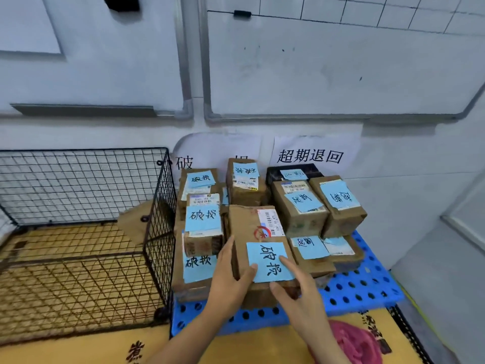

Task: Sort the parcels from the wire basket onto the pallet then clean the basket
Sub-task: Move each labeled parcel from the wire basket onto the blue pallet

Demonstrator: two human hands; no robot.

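Brown parcel (249, 227) with blue note, front edge of blue pallet (354, 287), beside wire basket (78, 206): left hand (231, 274) flat against its left side, right hand (296, 287) straight-fingered on top, neither clasping; parcels beneath mostly hidden.

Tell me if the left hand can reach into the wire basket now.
Likely yes: the basket looks open on top and stands right beside the left hand, with only its wire wall between, which the hand could lift over.

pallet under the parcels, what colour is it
The pallet is blue with round holes, head view.
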